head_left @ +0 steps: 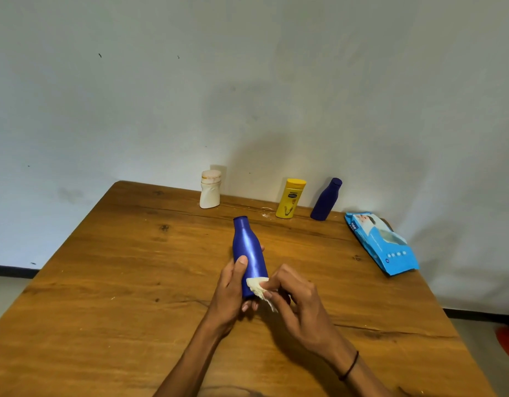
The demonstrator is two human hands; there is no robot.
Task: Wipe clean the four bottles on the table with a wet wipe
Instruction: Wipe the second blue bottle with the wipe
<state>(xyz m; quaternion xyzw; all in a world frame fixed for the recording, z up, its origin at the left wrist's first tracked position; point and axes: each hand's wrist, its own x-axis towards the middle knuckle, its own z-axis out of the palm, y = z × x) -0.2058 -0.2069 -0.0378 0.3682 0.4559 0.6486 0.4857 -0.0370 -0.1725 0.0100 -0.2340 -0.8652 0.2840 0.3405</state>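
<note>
Bench [110, 282]: wooden, set against a pale wall; it carries every item listed below, and your forearms reach over its near edge.
Wipes pack [380, 243]: blue soft pack lying flat near the right edge of the bench, well apart from your hands.
Left hand [233, 287]: your fingers and thumb are curled round the lower body of the shiny blue bottle; the thumb lies on the side facing you.
Right hand [296, 296]: your fingertips pinch the wet wipe and press it to the bottle; a dark band sits on this wrist.
Shiny blue bottle [249, 250]: held above the middle of the bench, tilted with its neck pointing away from you.
Dark blue bottle [325, 199]: upright at the far edge, just left of the wipes pack.
Yellow bottle [290, 198]: upright at the far edge, near the dark blue bottle on its left.
White bottle [210, 189]: upright at the far edge, leftmost of the three, apart from the yellow one.
Wet wipe [257, 285]: small white crumpled piece, touching the base end of the shiny blue bottle.
</note>
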